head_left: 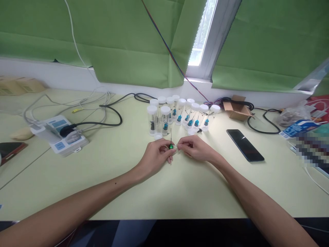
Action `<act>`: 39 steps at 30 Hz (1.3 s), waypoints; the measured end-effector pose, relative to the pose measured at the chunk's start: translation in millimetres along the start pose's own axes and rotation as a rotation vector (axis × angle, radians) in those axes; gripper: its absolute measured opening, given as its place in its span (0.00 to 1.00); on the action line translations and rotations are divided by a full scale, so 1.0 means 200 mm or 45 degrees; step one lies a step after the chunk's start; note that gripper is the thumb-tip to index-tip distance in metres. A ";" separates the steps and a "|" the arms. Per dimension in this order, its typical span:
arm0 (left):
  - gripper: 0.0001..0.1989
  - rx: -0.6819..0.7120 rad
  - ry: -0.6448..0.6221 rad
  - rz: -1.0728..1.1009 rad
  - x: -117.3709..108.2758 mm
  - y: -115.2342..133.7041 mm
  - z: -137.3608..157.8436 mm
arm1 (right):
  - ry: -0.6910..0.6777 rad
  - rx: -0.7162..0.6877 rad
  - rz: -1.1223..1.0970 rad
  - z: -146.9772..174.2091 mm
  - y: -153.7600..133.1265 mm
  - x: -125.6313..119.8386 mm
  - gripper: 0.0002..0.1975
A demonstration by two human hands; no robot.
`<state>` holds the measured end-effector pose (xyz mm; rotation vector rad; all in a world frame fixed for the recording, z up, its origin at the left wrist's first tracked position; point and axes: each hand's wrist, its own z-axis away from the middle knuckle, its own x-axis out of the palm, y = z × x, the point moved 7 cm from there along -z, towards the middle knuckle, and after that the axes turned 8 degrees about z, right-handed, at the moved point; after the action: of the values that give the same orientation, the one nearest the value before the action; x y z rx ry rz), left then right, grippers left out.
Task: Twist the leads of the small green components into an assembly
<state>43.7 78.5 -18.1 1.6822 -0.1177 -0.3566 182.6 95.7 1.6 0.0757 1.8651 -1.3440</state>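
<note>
One small green-bodied wire piece (pixel 171 146), held above the table (pixel 133 202) just in front of a group of clear capped vials (pixel 179 120); its long axis is near upright, the green bead-like body at the bottom, the thin dark stem pointing up and away from the fingers, its top end bent over toward the left. One left hand (pixel 153 156), thumb and fingers clamped on the green body. One right hand (pixel 195 148), just beside it, thumb and forefinger brought together on the end of a thin pale strand (pixel 175 146) that runs toward the green body. Vials: upright, white-capped, most with a blue-bodied piece inside, the front left one with a black piece (pixel 152 126). Loose, near the vials: one small black part (pixel 199 130); one white cap (pixel 158 136) near the left hand. To the right, one dark phone (pixel 245 145), lying flat. Hard to make out: the underside of the green body, covered by the left fingers; where the strand joins it; the rear vials, partly hidden by those in front. Both forearms are cut off below.
</note>
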 end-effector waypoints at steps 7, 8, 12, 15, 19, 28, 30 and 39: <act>0.08 0.051 0.017 0.000 0.00 0.02 0.00 | -0.058 0.094 -0.175 0.00 0.02 0.01 0.11; 0.08 0.065 0.016 -0.002 0.00 0.02 0.00 | -0.077 0.128 -0.236 0.00 0.03 0.02 0.11; 0.07 0.111 0.029 -0.021 0.00 0.03 0.01 | -0.142 0.311 -0.506 0.01 0.07 0.05 0.11; 0.07 0.109 0.046 -0.030 -0.01 0.03 0.01 | -0.144 0.442 -0.705 0.02 0.09 0.07 0.11; 0.08 0.093 0.050 -0.012 -0.01 0.01 0.00 | -0.111 0.487 -0.899 0.02 0.09 0.09 0.14; 0.09 0.042 0.086 0.113 -0.02 0.02 -0.01 | -0.034 0.286 -1.258 -0.01 0.05 0.11 0.17; 0.10 0.021 0.091 0.146 -0.03 0.02 -0.01 | -0.017 0.297 -1.318 -0.02 0.05 0.12 0.17; 0.12 -0.039 0.097 0.287 -0.02 0.01 -0.02 | 0.133 0.241 -1.650 -0.04 0.06 0.14 0.11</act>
<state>40.6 83.4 -14.8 1.6308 -0.2420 -0.1247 165.9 97.2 -25.0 -1.1592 1.8566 -2.3546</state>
